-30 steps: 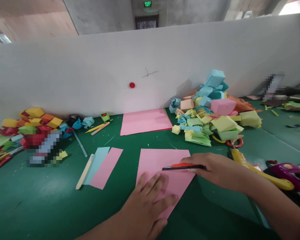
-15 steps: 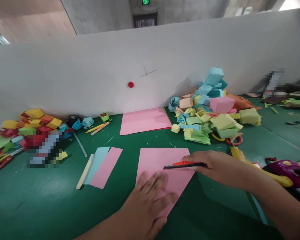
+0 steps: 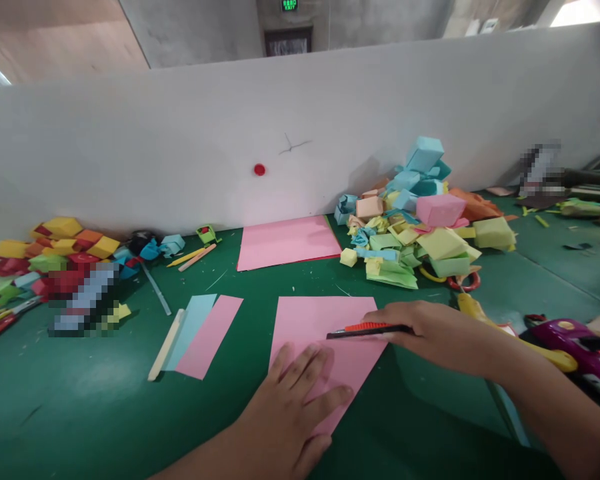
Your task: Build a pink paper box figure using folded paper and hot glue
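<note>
A sheet of pink paper [image 3: 325, 313] lies on the green table in front of me. My left hand [image 3: 300, 400] rests flat on its lower left part, fingers spread. In my right hand [image 3: 405, 327] is a utility knife [image 3: 367, 329] with a black and orange body, its tip pointing left over the middle of the sheet. I cannot tell whether the tip touches the paper. My right fingers are wrapped round the knife's rear end, at the sheet's right edge.
Left of the sheet lie a pink strip [image 3: 211, 339], a light blue strip [image 3: 190, 333] and a wooden stick [image 3: 166, 345]. More pink paper [image 3: 290, 243] lies by the white partition. Folded paper pieces heap at right [image 3: 405, 240] and left [image 3: 65, 247]. A purple tool [image 3: 575, 343] sits far right.
The whole view has shifted slightly. Both hands, the utility knife and the pink sheet keep the same places relative to each other.
</note>
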Demonstrator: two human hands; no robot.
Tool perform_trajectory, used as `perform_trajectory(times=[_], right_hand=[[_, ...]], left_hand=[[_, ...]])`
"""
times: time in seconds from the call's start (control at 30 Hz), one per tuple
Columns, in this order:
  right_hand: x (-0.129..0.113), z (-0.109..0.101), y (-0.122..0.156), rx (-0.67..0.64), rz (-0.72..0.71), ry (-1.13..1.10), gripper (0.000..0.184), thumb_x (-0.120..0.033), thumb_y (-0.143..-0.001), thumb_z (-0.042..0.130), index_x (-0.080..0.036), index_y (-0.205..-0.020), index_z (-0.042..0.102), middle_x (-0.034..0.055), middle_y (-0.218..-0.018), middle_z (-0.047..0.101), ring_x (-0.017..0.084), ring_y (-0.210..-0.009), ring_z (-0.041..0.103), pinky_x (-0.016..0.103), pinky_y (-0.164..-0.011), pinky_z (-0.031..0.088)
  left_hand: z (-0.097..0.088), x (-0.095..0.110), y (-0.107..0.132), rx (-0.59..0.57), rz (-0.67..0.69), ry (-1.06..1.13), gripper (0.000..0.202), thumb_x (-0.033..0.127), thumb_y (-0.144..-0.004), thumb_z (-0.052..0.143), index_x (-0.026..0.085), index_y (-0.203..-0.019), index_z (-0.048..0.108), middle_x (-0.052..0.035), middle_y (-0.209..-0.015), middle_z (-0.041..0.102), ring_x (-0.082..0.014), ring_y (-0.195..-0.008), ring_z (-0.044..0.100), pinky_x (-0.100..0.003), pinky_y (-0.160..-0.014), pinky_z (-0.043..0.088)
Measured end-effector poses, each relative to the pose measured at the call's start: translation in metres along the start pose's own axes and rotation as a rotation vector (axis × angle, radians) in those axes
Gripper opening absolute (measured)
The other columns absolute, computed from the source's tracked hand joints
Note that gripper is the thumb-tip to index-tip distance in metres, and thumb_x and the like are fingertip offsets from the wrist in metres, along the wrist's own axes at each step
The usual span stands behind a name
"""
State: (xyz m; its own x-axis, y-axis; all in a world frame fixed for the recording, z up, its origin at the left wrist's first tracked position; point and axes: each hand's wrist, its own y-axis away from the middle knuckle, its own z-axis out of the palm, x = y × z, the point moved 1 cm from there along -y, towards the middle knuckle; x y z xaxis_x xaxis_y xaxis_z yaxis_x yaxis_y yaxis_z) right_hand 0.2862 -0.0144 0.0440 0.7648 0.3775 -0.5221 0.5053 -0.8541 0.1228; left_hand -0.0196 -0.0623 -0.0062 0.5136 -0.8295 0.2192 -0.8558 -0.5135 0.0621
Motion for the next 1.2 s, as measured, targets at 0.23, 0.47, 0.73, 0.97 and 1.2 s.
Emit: perform_trajectory(times=[0.23,0.47,0.73,0.97,1.2], right_hand=[[-0.0002,-0.0019,-0.0006,-0.035,-0.002,-0.038,0.04,-0.037,-0.102,0.046,-0.047,-0.137,0.063,-0.0038,-0.136,0.07,0.029,-0.117,0.068,0.042,-0.097,0.054],[0.0006,-0.0049,-0.0001,-0.049,0.016,-0.039,0.04,-0.039,-0.102,0.046,-0.047,-0.137,0.064,-0.0019,-0.135,0.07,0.03,-0.115,0.067,0.041,-0.095,0.053],[0.001,-0.0068,0.0023,-0.043,0.017,-0.035,0.039,-0.043,-0.103,0.045,-0.048,-0.138,0.063,-0.0011,-0.131,0.071,0.029,-0.113,0.068,0.041,-0.094,0.054],[0.0057,-0.008,0.0033,-0.051,0.007,-0.039,0.04,-0.042,-0.103,0.045,-0.046,-0.139,0.063,0.0005,-0.134,0.071,0.031,-0.114,0.067,0.044,-0.093,0.055],[0.0081,-0.0089,0.0053,-0.041,0.017,-0.016,0.04,-0.041,-0.101,0.046,-0.044,-0.137,0.066,0.0016,-0.129,0.073,0.031,-0.111,0.069,0.042,-0.09,0.056]], left_hand=[[0.0025,-0.0007,0.0011,0.029,0.011,0.002,0.068,0.028,-0.098,0.055,0.038,-0.16,0.027,-0.0055,-0.173,0.009,-0.0385,-0.157,0.017,-0.074,-0.12,0.02],[-0.0009,-0.0005,-0.0012,-0.021,0.005,0.006,0.069,0.027,-0.099,0.053,0.038,-0.161,0.024,-0.0075,-0.173,0.006,-0.0388,-0.158,0.013,-0.076,-0.118,0.021],[-0.0017,-0.0009,-0.0006,0.014,0.013,0.014,0.067,0.027,-0.1,0.052,0.039,-0.16,0.026,-0.0051,-0.173,0.005,-0.0387,-0.157,0.016,-0.074,-0.12,0.021],[-0.0012,-0.0013,-0.0002,0.043,0.02,0.029,0.065,0.03,-0.1,0.053,0.039,-0.16,0.028,-0.0044,-0.173,0.01,-0.0388,-0.157,0.02,-0.074,-0.12,0.021],[-0.0003,-0.0013,0.0005,0.036,0.015,0.021,0.066,0.027,-0.1,0.053,0.039,-0.16,0.027,-0.0034,-0.173,0.009,-0.0388,-0.157,0.02,-0.073,-0.12,0.022]])
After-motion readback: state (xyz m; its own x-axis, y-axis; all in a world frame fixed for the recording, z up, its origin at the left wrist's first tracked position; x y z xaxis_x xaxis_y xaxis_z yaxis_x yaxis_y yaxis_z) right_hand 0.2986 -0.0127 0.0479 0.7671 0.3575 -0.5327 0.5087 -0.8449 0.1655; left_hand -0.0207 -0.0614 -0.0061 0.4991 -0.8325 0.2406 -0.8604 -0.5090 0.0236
